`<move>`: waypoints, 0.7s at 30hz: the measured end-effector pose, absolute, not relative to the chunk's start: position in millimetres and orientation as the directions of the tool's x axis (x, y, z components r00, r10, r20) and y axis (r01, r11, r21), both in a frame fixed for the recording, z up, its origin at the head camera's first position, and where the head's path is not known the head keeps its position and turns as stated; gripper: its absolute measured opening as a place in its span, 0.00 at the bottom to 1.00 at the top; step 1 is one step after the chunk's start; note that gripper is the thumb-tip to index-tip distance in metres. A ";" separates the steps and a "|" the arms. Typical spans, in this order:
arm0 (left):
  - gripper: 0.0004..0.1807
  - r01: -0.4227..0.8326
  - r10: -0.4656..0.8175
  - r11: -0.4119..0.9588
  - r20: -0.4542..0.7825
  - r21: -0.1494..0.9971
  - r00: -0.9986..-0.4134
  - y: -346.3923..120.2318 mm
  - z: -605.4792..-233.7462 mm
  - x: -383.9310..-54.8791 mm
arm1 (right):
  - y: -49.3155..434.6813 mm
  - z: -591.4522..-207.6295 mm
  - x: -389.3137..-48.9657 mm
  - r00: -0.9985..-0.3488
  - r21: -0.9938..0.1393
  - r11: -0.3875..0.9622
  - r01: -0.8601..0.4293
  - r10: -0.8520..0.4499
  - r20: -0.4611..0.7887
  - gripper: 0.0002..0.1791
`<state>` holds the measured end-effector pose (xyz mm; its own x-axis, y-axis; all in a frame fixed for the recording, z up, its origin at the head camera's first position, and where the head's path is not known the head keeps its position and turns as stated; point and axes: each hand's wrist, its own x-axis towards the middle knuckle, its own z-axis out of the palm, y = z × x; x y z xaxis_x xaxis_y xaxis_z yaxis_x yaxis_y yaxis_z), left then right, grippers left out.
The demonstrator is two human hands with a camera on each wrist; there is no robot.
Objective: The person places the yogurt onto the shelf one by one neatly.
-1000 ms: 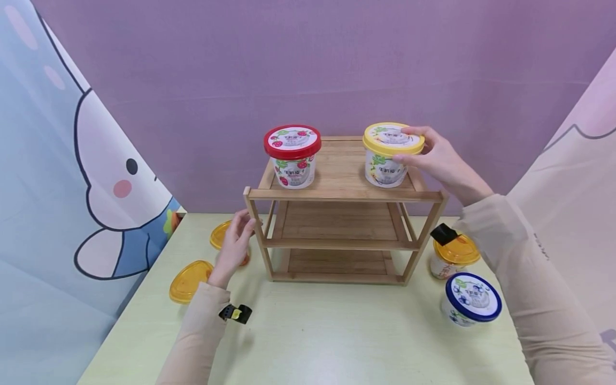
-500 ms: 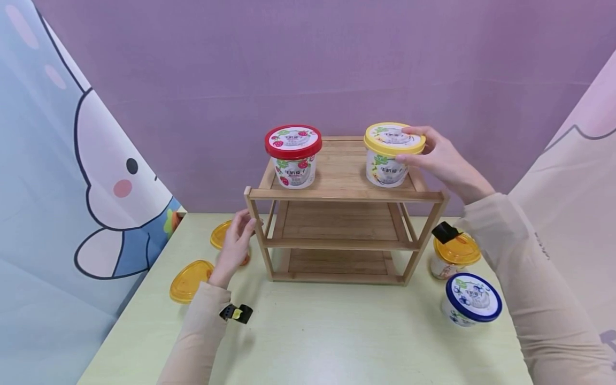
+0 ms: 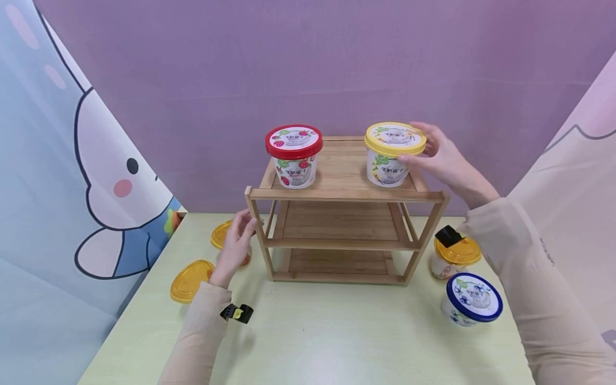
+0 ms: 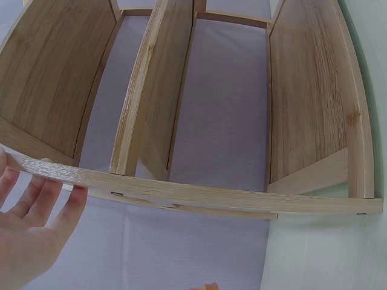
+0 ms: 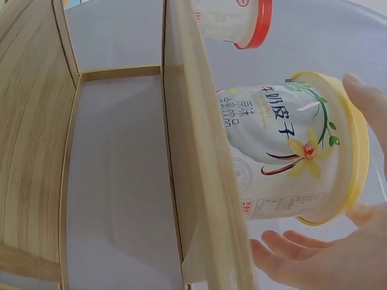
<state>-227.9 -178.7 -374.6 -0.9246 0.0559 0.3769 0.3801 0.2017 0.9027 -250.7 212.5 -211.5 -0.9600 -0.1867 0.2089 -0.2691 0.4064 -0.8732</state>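
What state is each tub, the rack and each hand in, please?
Rack: standing on table.
Yellow-lidded tub: closed, upright on rack.
Red-lidded tub: closed, upright on rack.
Blue-lidded tub: closed, on table.
Right orange-lidded tub: closed, on table.
Left orange lids: facing up, bodies mostly hidden.
Left hand: holding rack.
Right hand: at yellow-lidded tub, contact unclear.

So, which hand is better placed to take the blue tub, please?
Probably the right hand: like the blue tub, it's at the rack's right side; the left hand holds its left side.
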 end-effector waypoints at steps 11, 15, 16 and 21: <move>0.17 0.384 0.051 0.206 0.383 0.900 -0.923 -178.3 -374.7 -227.8 | 216.7 -220.1 -236.8 -0.922 -0.821 0.421 -0.385 -0.137 0.362 0.37; 0.17 0.379 0.053 0.210 0.377 0.901 -0.925 -178.5 -374.5 -227.4 | 218.5 -226.1 -228.7 -0.891 -0.768 0.466 -0.439 -0.114 0.440 0.36; 0.18 0.374 0.054 0.212 0.371 0.903 -0.927 -178.5 -374.4 -227.2 | 219.1 -228.0 -226.6 -0.881 -0.753 0.479 -0.452 -0.108 0.460 0.36; 0.18 0.356 0.050 0.213 0.354 0.910 -0.934 -177.8 -373.0 -226.8 | 222.3 -239.0 -215.4 -0.844 -0.687 0.545 -0.482 -0.077 0.531 0.35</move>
<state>-226.8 -177.8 -373.0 -0.9339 0.0501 0.3540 0.3563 0.2130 0.9098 -215.4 222.3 -239.0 -0.8440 -0.0772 0.5307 -0.4816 0.5447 -0.6866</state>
